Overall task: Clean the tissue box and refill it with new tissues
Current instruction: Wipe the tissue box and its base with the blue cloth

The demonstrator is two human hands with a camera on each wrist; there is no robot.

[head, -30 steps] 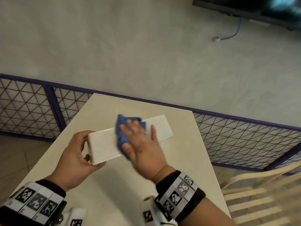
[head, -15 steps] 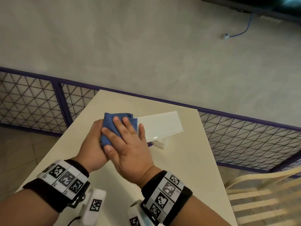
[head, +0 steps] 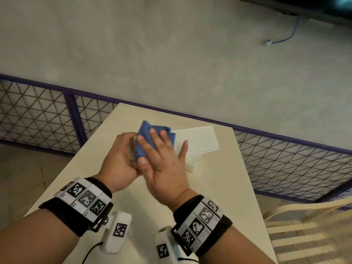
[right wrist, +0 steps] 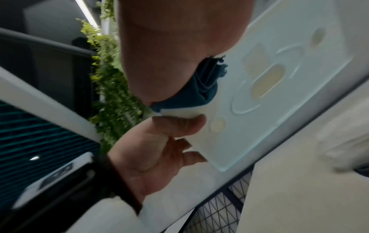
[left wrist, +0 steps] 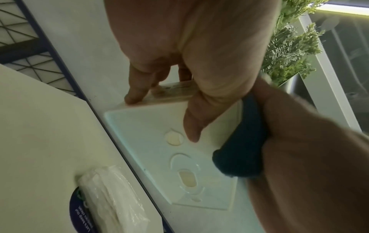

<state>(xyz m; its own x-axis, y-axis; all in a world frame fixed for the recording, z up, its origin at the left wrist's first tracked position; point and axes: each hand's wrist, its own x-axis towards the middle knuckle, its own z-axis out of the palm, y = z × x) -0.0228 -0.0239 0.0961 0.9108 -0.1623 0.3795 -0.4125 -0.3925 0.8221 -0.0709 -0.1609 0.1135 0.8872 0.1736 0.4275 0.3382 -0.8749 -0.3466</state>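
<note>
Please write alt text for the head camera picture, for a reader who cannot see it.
Over a table, the left hand grips one end of a white tissue box while the right hand presses a blue cloth flat on it. A tissue pack lies beneath.

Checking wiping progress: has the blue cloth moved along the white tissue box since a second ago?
Yes. The blue cloth, under the right hand, has slid from mid-box towards the end of the white tissue box gripped by the left hand.
</note>
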